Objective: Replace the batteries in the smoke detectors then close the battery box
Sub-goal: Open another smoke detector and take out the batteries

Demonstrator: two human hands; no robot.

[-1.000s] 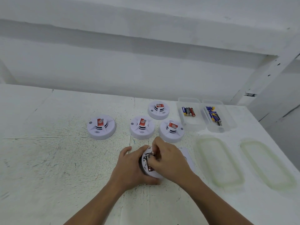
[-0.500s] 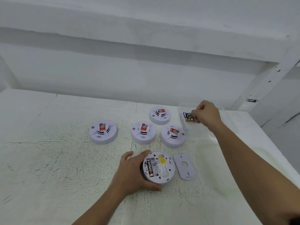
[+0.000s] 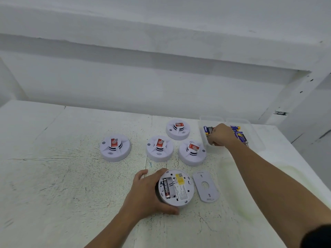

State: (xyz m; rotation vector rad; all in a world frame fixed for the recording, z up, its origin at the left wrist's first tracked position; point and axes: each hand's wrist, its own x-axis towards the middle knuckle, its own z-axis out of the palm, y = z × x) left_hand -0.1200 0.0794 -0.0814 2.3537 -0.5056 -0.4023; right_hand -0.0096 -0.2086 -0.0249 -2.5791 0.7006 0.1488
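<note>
Cupping the upturned smoke detector at its left rim, the left hand grips it on the table. Farther off, the outstretched right hand dips curled fingers into the battery box; whether it grasps anything is hidden.

the right hand covers the middle of the left battery box and most of its batteries; its fingertips are out of sight, so whether they hold a battery cannot be told. the right forearm hides a corner of the right battery box. the left hand covers the left rim of the open smoke detector, whose fine print is too small to read
</note>
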